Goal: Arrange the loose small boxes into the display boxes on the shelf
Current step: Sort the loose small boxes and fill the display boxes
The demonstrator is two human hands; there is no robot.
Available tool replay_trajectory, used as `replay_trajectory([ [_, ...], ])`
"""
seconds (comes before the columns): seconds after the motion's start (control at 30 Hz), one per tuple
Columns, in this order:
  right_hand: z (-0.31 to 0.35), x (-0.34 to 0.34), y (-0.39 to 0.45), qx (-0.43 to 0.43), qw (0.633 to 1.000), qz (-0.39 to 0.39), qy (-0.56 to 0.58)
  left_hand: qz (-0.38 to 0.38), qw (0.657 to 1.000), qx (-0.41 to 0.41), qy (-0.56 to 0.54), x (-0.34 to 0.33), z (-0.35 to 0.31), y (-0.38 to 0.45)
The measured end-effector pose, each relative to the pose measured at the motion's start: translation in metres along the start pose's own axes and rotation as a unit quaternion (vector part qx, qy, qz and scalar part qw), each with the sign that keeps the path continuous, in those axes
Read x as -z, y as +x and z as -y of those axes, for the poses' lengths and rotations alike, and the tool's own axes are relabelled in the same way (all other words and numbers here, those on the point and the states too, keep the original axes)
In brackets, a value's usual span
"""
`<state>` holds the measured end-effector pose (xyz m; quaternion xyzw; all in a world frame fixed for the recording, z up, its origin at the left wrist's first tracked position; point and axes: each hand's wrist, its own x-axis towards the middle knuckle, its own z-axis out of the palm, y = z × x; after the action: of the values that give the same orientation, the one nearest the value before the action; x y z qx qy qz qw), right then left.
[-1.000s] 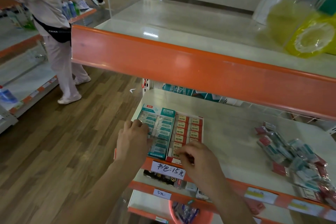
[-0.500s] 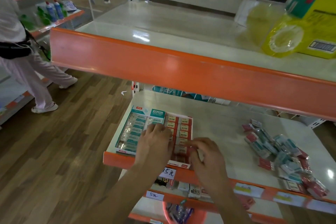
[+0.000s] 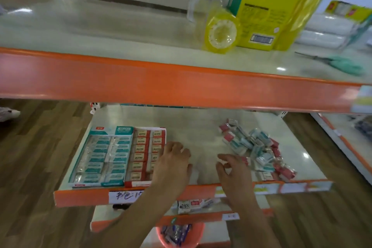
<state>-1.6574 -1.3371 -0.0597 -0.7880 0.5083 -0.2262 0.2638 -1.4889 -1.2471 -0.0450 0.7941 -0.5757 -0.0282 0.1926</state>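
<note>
Two display boxes sit side by side at the left of the middle shelf (image 3: 201, 125): a teal display box (image 3: 100, 157) and a red display box (image 3: 144, 153), both filled with rows of small boxes. A pile of loose small boxes (image 3: 255, 147), red and teal, lies at the shelf's right. My left hand (image 3: 173, 163) hovers at the red box's right edge, fingers loosely bent, holding nothing. My right hand (image 3: 233, 169) is spread open over the bare shelf, its fingertips close to the pile's left edge.
The upper shelf's orange lip (image 3: 181, 86) overhangs the work area. On top stand a yellow package (image 3: 261, 14), a tape roll (image 3: 221, 34) and green scissors (image 3: 342, 62). Below are more small goods (image 3: 191, 204) and a pink bucket (image 3: 181, 235). Wooden floor lies left.
Both hands have left the display boxes and moved right, the right hand toward the loose pile. The view has swung right; the person at the left is almost out of sight.
</note>
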Motion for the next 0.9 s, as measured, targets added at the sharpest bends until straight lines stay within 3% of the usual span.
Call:
replay_trajectory([
  [0.3, -0.027, 0.042, 0.000, -0.081, 0.993, -0.082, 0.000, 0.088, 0.991, -0.091, -0.038, -0.047, -0.074, 0.029],
  [0.43, -0.040, 0.049, 0.002, -0.134, 0.988, -0.057, -0.045, 0.101, 0.980, -0.159, -0.060, -0.062, -0.102, 0.035],
  [0.53, -0.047, 0.050, 0.005, -0.139, 0.988, -0.033, -0.064, 0.044, 0.978, -0.193, -0.061, -0.065, -0.111, 0.035],
  [0.6, -0.050, 0.048, 0.005, -0.127, 0.990, -0.037, -0.059, 0.005, 0.983, -0.172, -0.057, -0.064, -0.109, 0.034],
  [0.77, -0.049, 0.031, -0.007, -0.071, 0.993, -0.065, -0.065, 0.030, 0.997, -0.063, -0.019, -0.063, -0.078, 0.033],
  [0.9, -0.042, 0.023, -0.007, -0.036, 0.998, -0.052, -0.011, 0.011, 0.998, -0.028, -0.050, -0.054, -0.059, 0.026],
])
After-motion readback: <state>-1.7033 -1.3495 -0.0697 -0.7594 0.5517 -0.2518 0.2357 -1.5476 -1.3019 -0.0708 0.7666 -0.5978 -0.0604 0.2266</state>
